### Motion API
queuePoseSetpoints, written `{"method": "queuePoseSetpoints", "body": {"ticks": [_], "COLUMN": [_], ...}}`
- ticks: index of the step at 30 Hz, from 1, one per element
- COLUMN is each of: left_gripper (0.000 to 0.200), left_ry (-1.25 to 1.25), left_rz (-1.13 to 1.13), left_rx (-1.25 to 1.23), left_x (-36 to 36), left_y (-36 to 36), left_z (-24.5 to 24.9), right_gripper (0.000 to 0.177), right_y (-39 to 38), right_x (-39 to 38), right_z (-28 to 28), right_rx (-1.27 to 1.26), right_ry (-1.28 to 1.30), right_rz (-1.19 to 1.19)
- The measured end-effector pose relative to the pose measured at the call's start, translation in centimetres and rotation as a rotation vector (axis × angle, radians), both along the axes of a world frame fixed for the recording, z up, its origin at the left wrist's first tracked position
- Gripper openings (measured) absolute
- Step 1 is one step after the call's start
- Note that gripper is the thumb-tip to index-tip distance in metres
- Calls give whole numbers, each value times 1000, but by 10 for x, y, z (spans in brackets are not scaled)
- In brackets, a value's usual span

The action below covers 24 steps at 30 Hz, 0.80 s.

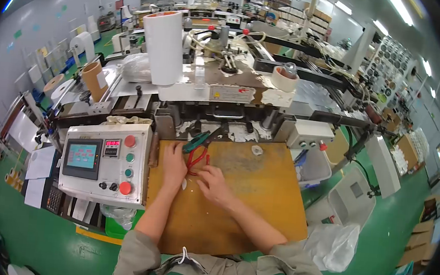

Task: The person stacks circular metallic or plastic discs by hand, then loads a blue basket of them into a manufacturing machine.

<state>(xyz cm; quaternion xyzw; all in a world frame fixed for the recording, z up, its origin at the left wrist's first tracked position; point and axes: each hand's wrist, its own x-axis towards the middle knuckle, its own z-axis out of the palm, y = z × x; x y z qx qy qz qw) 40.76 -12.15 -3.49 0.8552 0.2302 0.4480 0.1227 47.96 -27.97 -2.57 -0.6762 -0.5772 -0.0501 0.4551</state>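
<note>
My left hand is at the near end of the teal-handled pliers, fingers together and closed against the handle. The dark jaws of that tool point up and right toward the machine. Just below it, red-handled pliers lie on the brown board, their handles spread. My right hand rests at the right of these handles, its fingers loosely bent and apart, fingertips close to the red grips. A small pale scrap lies between my hands.
A control box with a screen and buttons borders the board on the left. Beyond the board stands the machine, a white roll on top. A switch box and plastic bins are at the right.
</note>
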Motion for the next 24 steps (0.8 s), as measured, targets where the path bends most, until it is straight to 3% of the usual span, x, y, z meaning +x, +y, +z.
{"method": "queuePoseSetpoints", "body": {"ticks": [4,6,8,10,12,18,20,21,24], "left_gripper": [27,27,31,38,44,27,19,19,20], "left_ry": [71,233,290,416,484,394,299,154,-152], "left_rz": [-45,-140,-238,-325,-262,-170,-122,-13,283], "left_rx": [-198,-234,-209,44,76,-182,-231,-252,-366], "left_x": [-45,-69,-80,-82,-86,-126,-146,-158,-199], "left_y": [-25,-41,-51,-71,-77,-91,-101,-106,-111], "left_z": [25,22,4,-1,-5,11,18,19,-2], "right_gripper": [15,12,11,11,11,11,12,16,23], "right_y": [-81,-122,-148,-162,-165,-163,-159,-154,-110], "right_x": [-1,-4,-8,-12,-12,-17,-20,-23,-43], "right_z": [-6,-2,-2,-3,-4,-13,-9,-4,4], "right_rx": [-175,-214,-209,-154,-167,-153,-176,-291,-273], "right_ry": [242,266,267,284,292,273,123,178,96], "right_rz": [-45,-110,-127,-188,-184,-162,-164,-129,53]}}
